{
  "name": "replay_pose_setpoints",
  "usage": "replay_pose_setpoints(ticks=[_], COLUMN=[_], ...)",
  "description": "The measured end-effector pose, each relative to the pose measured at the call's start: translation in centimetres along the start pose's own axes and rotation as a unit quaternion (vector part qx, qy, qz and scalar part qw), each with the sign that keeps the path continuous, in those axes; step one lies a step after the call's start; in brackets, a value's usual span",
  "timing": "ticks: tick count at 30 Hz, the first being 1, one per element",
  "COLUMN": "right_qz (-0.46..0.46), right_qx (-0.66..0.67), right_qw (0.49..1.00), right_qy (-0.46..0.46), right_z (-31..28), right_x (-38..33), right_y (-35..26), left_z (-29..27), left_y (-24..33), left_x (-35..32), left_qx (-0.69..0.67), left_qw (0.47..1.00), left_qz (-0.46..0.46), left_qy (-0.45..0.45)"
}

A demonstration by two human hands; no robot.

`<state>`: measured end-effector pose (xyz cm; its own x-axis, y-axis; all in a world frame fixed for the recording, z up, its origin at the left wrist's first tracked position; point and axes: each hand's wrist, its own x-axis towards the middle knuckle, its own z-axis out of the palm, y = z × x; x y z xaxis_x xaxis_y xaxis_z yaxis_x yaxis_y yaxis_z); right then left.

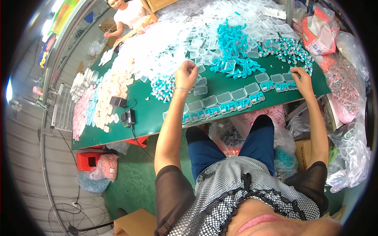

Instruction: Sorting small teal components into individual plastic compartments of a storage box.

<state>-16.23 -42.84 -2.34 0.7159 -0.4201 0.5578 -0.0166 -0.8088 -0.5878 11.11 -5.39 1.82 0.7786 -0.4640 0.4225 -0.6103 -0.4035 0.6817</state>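
In the head view, the right hand (302, 82) is held with bent fingers at the right end of a row of small clear rectangular plastic boxes (228, 107), set along the near edge of a green tabletop (149, 131). The left hand (185, 76) is raised beside scattered clear plastic pieces (201, 89), its fingers curled; whether anything is gripped by either hand cannot be told.

Boxes could be knocked off the edge if the row were brushed by a forearm, since the left one is passed close over it. Neighbouring strands could be dragged along if one were pulled from the tangled heap of turquoise cords (232, 43). A lid could be kept from closing by a loop left over a rim.

In the boxes, turquoise cord and whitish parts are held, lids laid open. Grey-and-pink pieces are contained in a clear plastic bag (341, 84) at right.
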Motion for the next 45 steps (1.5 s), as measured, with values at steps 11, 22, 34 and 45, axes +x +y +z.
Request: replay_pose_setpoints(ticks=[11, 22, 34, 45], right_qz=[0.03, 0.036, -0.038, -0.036], right_qx=[0.108, 0.035, -0.119, -0.186], right_qw=[0.994, 0.998, 0.992, 0.982], right_qy=[0.006, 0.028, 0.012, -0.021], right_z=[-0.8, -3.3, -2.2, -2.2], right_x=[-1.8, -4.4, -4.9, -4.4], right_y=[-0.5, -0.2, 0.8, 0.9], left_z=[7.4, 19.1, 25.8, 26.1], left_y=[8.5, 15.4, 17.9, 18.2], left_x=[-0.5, -2.5, -4.3, -4.5], left_qx=[-0.554, -0.416, -0.075, 0.099], left_qw=[0.789, 0.856, 0.971, 0.959], left_qz=[-0.192, -0.085, 0.136, 0.206], left_qy=[-0.182, -0.295, -0.18, -0.166])
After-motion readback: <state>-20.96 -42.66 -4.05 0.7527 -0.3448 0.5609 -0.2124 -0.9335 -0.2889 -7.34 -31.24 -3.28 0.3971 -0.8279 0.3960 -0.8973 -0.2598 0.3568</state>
